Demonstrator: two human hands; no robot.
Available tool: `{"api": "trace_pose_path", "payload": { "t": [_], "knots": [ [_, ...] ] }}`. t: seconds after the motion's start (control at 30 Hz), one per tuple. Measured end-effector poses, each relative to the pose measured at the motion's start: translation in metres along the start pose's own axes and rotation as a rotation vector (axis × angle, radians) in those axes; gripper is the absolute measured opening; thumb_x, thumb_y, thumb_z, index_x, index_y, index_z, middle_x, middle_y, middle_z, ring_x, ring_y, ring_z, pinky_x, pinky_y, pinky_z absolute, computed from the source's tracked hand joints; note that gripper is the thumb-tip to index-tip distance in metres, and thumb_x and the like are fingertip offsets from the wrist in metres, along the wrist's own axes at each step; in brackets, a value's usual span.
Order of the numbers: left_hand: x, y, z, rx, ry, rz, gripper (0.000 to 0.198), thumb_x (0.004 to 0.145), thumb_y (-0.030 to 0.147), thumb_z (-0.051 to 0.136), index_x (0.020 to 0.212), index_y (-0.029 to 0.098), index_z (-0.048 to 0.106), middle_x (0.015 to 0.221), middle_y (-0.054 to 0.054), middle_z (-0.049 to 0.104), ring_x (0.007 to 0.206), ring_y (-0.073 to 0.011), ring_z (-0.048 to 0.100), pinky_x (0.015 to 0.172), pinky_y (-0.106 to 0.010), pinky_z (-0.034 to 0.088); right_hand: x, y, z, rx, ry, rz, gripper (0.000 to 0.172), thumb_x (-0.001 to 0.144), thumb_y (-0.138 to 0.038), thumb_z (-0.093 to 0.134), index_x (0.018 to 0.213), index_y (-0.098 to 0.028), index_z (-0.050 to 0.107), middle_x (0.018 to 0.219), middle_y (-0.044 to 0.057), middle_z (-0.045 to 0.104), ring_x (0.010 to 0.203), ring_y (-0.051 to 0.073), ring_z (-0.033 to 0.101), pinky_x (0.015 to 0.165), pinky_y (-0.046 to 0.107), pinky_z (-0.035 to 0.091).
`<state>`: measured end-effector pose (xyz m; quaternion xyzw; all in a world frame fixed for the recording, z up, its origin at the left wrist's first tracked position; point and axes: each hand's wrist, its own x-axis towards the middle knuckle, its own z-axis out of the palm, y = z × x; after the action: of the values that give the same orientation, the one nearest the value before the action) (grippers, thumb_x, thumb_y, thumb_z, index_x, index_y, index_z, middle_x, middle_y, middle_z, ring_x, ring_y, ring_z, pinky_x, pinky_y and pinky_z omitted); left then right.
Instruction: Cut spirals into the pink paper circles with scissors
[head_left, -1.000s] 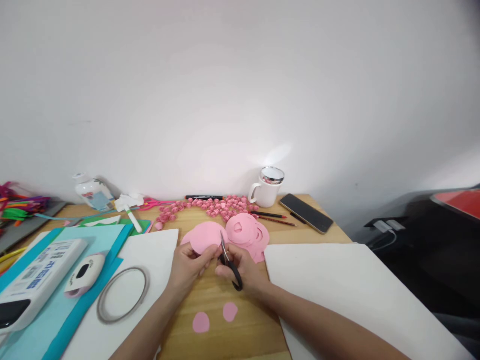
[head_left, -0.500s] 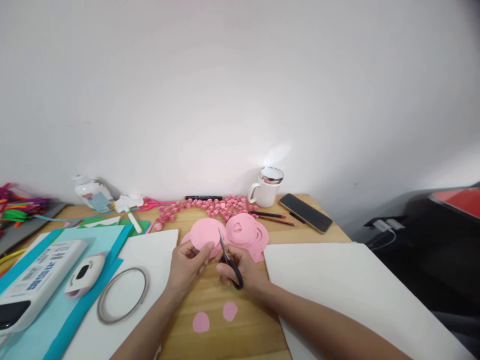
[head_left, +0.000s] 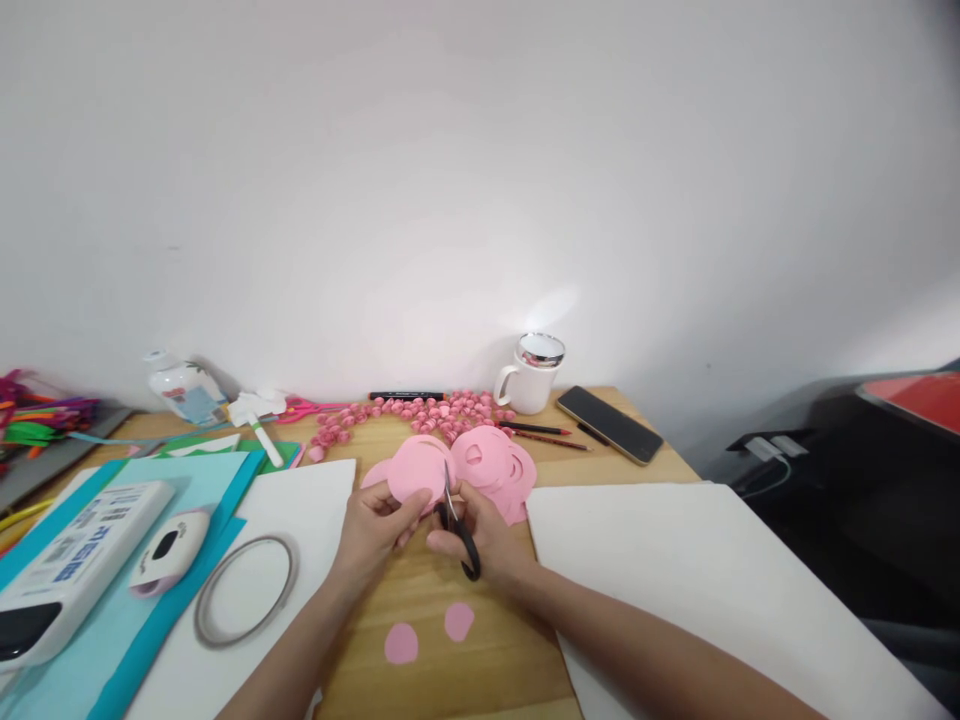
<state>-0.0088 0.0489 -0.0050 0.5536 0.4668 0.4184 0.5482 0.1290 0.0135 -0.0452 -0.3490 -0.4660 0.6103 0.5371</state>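
Note:
My left hand [head_left: 384, 522] pinches the lower edge of a round piece of pink paper [head_left: 415, 466]. In my right hand [head_left: 480, 535] is a pair of scissors [head_left: 453, 512] with black handles, its blades at the right edge of that paper. A curved slit shows along the paper's upper rim. Behind and to the right lies a pile of cut pink paper [head_left: 495, 465], some pieces with curved openings. Nearer to me, two small pink paper discs [head_left: 401, 643] rest on the wooden table [head_left: 450, 690].
Many small rolled pink paper pieces [head_left: 420, 412] lie along the back, near a white mug [head_left: 529, 375], pencils [head_left: 544, 430] and a phone [head_left: 609, 424]. White sheets flank the work area. At left are a tape roll [head_left: 246, 590], a white boxy device [head_left: 82, 565] and a bottle [head_left: 184, 387].
The scissors have moved along the right edge of the pink paper, and the paper has turned in my left hand. A curved slit now shows near its top.

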Motion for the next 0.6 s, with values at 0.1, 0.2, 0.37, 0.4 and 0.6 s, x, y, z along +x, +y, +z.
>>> {"api": "trace_pose_path", "payload": {
  "t": [0.1,0.2,0.37,0.4,0.6],
  "knots": [
    [0.0002,-0.0006,-0.0002,0.002,-0.005,-0.002,0.032,0.062,0.033,0.068,0.045,0.013,0.05,0.032,0.007,0.04,0.033,-0.003,0.029,0.037,-0.018,0.019,0.0004,-0.0014,0.0002,0.005,-0.006,0.005,0.044,0.056,-0.036,0.079,0.077,-0.02,0.042,0.064,-0.005,0.049,0.054,0.009,0.043,0.046,0.019,0.031],
    [0.0002,0.0002,0.0003,-0.014,0.002,-0.002,0.033,0.062,0.034,0.068,0.045,0.014,0.048,0.032,0.008,0.039,0.032,-0.0029,0.029,0.037,-0.018,0.018,0.0001,-0.0035,0.0003,-0.009,-0.001,0.007,0.044,0.056,-0.037,0.078,0.079,-0.019,0.045,0.061,-0.006,0.046,0.051,0.008,0.039,0.045,0.018,0.028],
    [-0.0003,0.0026,0.001,-0.026,-0.003,0.013,0.033,0.062,0.034,0.068,0.045,0.014,0.048,0.033,0.008,0.039,0.033,-0.0028,0.029,0.037,-0.017,0.018,-0.0003,-0.0023,-0.0006,-0.065,0.021,0.021,0.039,0.059,-0.037,0.076,0.083,-0.018,0.051,0.055,-0.008,0.046,0.045,0.006,0.037,0.042,0.018,0.028],
    [-0.0002,0.0028,0.0009,-0.024,-0.003,0.017,0.033,0.062,0.034,0.068,0.045,0.014,0.049,0.033,0.008,0.039,0.033,-0.0027,0.029,0.037,-0.018,0.018,-0.0002,-0.0013,-0.0007,-0.076,0.028,0.027,0.037,0.061,-0.037,0.074,0.083,-0.018,0.052,0.054,-0.008,0.047,0.044,0.006,0.038,0.042,0.018,0.03],
    [0.0009,0.0019,-0.0011,-0.026,0.001,0.052,0.034,0.065,0.033,0.067,0.045,0.014,0.047,0.034,0.008,0.039,0.033,-0.003,0.031,0.038,-0.018,0.02,0.0004,0.006,-0.0004,-0.084,0.05,0.025,0.027,0.067,-0.033,0.068,0.082,-0.017,0.052,0.047,-0.009,0.048,0.038,0.007,0.045,0.041,0.019,0.037]
  ]
}}
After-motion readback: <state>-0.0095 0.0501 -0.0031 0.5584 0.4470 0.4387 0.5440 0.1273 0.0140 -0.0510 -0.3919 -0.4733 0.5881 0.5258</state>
